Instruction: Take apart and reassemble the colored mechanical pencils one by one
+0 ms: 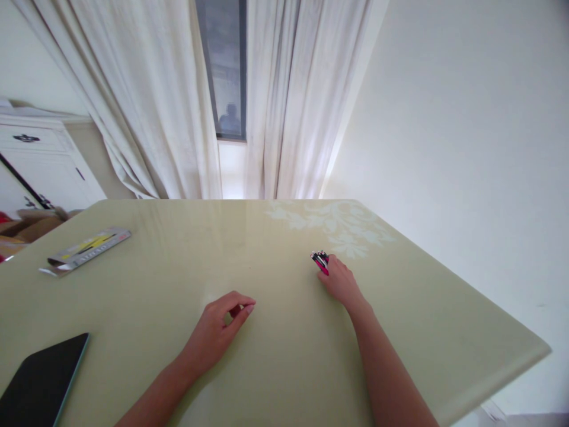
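My right hand (341,281) is closed around a small bundle of pens (320,261), with black, pink and white parts showing past the fingers. It rests low over the right half of the pale green table (275,367), and the hand hides the rest of the bundle. Nearer to me and further left, my left hand (220,323) has thumb and forefinger pressed together in a pinch. Nothing shows between those fingertips. A grey and yellow cardboard box (91,248) lies at the far left, its near end flap open.
A dark tablet-like slab (47,379) lies at the near left. White leaf patterns (338,222) decorate the table's far right part. Beyond stand cream curtains (146,101), a narrow window (226,65) and a white cabinet (48,157). A white wall (466,148) runs along the right side.
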A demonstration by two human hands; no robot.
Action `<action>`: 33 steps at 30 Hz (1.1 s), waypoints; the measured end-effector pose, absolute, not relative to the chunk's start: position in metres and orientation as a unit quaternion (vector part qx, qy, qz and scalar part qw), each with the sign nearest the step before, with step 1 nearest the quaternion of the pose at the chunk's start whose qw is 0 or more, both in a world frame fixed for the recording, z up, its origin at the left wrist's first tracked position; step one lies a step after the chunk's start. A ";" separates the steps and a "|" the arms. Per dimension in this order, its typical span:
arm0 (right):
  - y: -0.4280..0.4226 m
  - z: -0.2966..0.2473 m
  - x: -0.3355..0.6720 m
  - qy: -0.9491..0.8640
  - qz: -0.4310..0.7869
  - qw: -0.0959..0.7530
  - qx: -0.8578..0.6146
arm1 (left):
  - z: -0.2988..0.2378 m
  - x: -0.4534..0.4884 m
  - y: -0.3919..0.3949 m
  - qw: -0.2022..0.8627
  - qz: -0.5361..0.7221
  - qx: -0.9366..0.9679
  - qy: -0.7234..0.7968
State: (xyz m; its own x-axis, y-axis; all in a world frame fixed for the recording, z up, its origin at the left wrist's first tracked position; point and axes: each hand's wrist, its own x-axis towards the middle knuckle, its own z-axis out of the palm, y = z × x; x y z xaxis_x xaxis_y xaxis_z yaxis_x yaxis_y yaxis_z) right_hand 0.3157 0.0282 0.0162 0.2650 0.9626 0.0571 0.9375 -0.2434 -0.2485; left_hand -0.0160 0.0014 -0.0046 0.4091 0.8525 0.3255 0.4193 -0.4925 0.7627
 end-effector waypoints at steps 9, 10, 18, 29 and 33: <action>0.040 0.001 0.294 -0.485 0.180 0.639 -0.569 | -0.006 -0.016 0.002 0.305 0.350 0.790 0.401; 0.041 0.000 0.290 -0.477 0.194 0.650 -0.559 | -0.006 -0.016 0.002 0.306 0.349 0.790 0.401; 0.045 -0.013 0.286 -0.439 0.216 0.643 -0.590 | -0.006 -0.016 0.003 0.312 0.338 0.792 0.402; 0.015 0.013 0.236 -0.623 0.402 0.474 -0.476 | 0.020 0.011 0.002 0.378 0.401 0.735 0.395; -0.001 0.011 0.216 -0.712 0.459 0.389 -0.362 | 0.035 0.046 0.007 0.469 0.390 0.727 0.315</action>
